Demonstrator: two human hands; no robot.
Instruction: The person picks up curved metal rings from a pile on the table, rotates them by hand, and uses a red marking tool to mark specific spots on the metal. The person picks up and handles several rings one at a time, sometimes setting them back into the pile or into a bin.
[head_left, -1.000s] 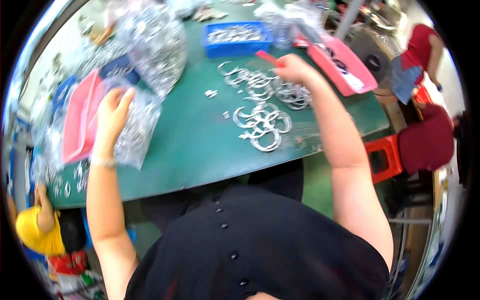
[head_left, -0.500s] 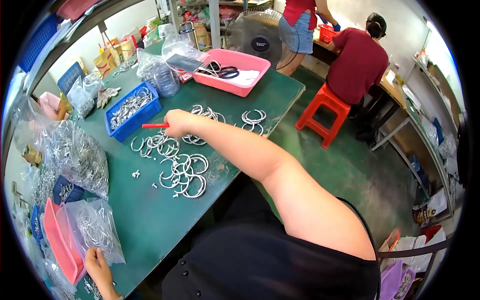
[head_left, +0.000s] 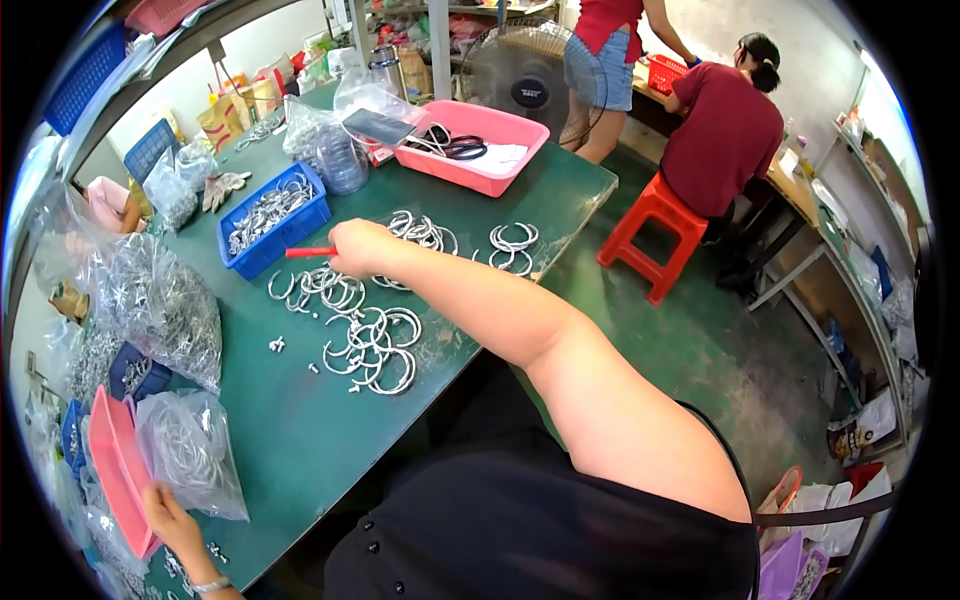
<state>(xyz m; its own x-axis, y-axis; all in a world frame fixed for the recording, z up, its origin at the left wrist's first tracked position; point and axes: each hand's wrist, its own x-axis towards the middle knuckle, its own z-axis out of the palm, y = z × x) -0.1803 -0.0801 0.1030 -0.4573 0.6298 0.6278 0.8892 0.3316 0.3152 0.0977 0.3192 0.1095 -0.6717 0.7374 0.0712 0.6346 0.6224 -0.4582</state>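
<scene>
At the lower left, my left hand (head_left: 172, 520) has its fingers closed at the near rim of a pink plastic tray (head_left: 112, 455). Against that tray lies a clear plastic bag (head_left: 190, 440) with silvery rings inside. My right arm reaches across the green table, and my right hand (head_left: 358, 248) is closed around a thin red stick-like tool (head_left: 310, 252), which points left. Open silver rings (head_left: 375, 345) lie in overlapping groups below and beside this hand. Small metal pieces (head_left: 277, 344) are scattered to their left. A blue bin (head_left: 270, 225) of silvery metal parts stands beyond the tool.
A large clear bag (head_left: 160, 310) of metal parts takes up the table's left side. At the back, a pink basin (head_left: 480, 150) holds cables beside a phone (head_left: 378, 127). Beyond the table edge, one person sits on a red stool (head_left: 655, 235) and another stands near a fan (head_left: 530, 85).
My left hand has moved left, off the lower part of the clear bag and onto the pink tray's rim. My right hand keeps its hold, and the view has shifted slightly.
</scene>
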